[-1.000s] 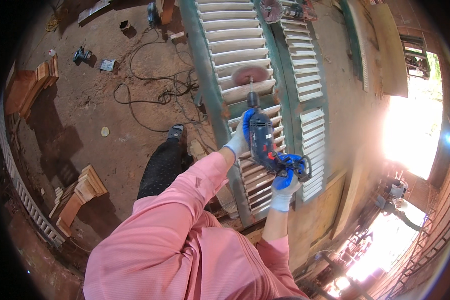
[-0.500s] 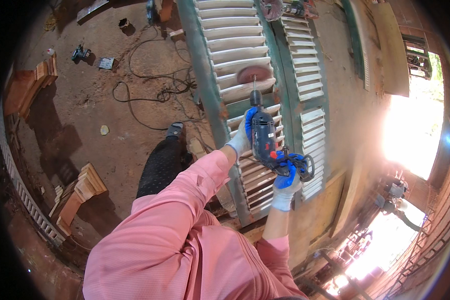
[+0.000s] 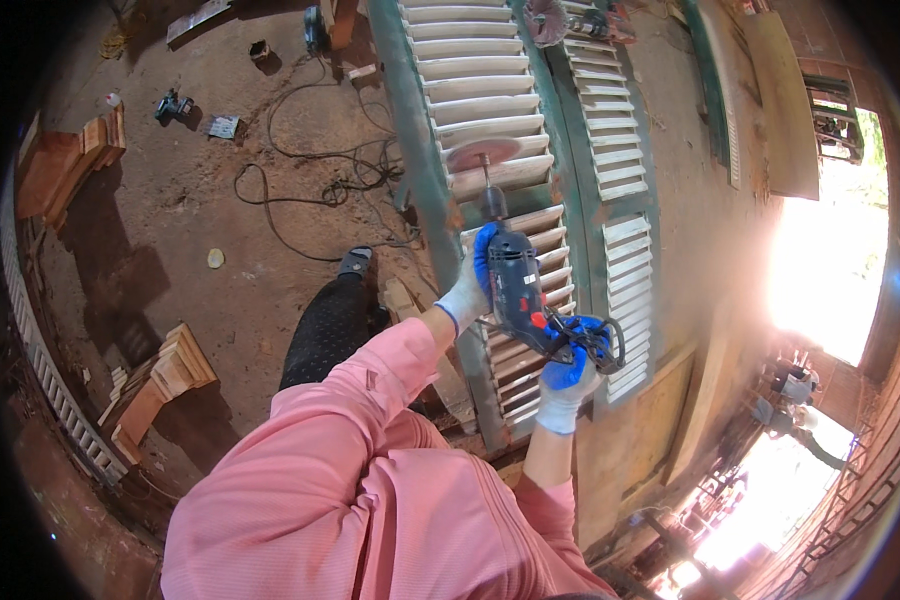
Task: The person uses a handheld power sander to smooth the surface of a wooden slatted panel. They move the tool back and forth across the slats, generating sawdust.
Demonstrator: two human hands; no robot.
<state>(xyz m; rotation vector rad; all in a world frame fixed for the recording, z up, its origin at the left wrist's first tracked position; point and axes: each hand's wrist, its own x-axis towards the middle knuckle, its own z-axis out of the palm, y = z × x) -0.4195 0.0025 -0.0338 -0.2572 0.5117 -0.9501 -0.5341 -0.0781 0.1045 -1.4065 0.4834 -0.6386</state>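
While my left hand [image 3: 470, 285] is gripping the drill [image 3: 518, 290] body, my right hand [image 3: 570, 370] is clasping its handle, disc [image 3: 482, 155] touching the shutter [image 3: 480, 90] slats.

Pink sleeves, white gloves with blue palms on each hand [image 3: 470, 285], dark blue drill [image 3: 517, 290], reddish sanding disc [image 3: 482, 155], green-framed shutter [image 3: 490, 90] with pale slats.

Daylight poured in from the wide bright opening [image 3: 830, 270] at the right, blown out to white glare that washed over the wall beside it. The reddish dirt floor [image 3: 170, 250] was evenly lit, with soft dark shadows beside the stacked orange-brown wooden mouldings [image 3: 65, 165]. Straight edges bowed toward the black fisheye rim. The far lower-right corner seemed hazy, perhaps overexposed.
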